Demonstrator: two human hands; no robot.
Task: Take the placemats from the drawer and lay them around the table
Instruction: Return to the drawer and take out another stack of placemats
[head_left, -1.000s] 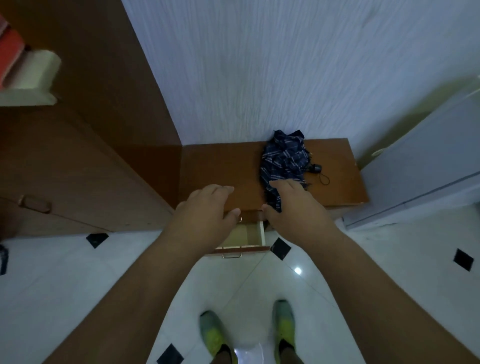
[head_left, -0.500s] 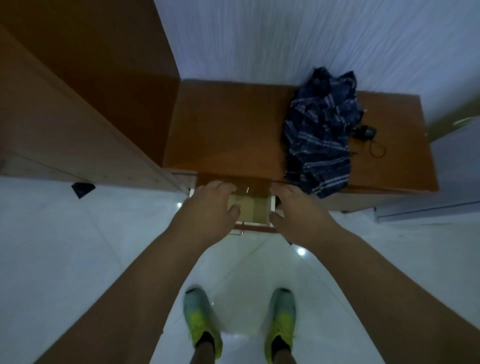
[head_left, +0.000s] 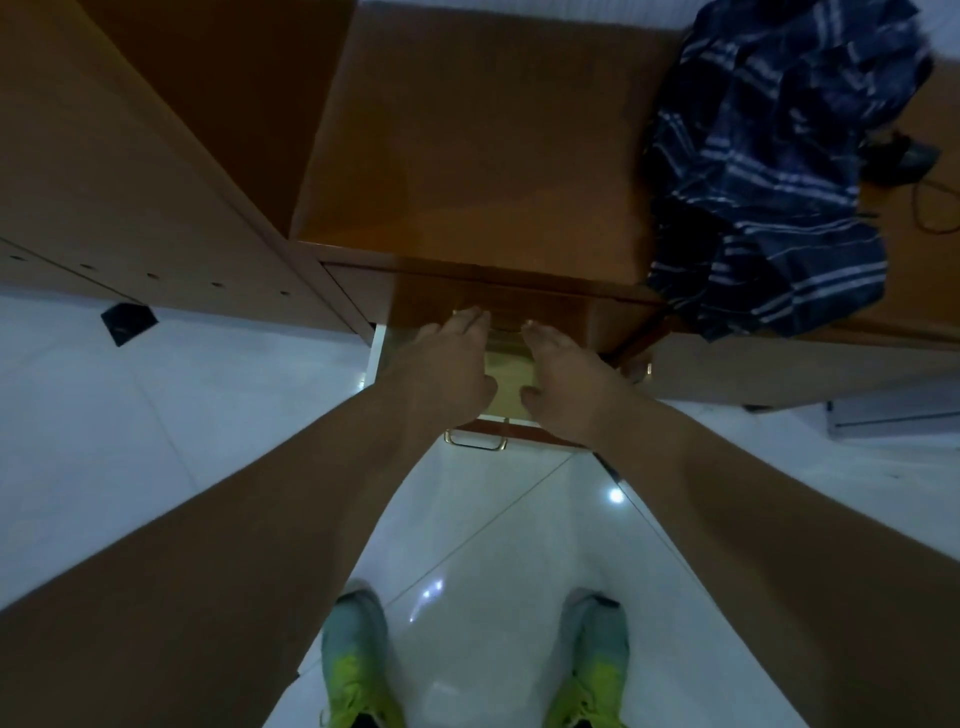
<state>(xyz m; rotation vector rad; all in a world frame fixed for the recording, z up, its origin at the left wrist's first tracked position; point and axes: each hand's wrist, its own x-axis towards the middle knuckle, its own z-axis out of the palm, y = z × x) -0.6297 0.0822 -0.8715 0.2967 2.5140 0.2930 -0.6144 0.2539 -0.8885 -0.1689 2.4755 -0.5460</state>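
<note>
Neither grip clamps anything: left hand (head_left: 441, 371) and right hand (head_left: 569, 376) reach flat-fingered into the open drawer (head_left: 511, 379), where pale placemats (head_left: 506, 371) seem to lie between them, and snagging the low cabinet lip could crumple them.

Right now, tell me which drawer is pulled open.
The lower drawer, the one with the brass handle, under both hands. It juts out over the floor; the drawer above sits further back, nearly closed.
</note>
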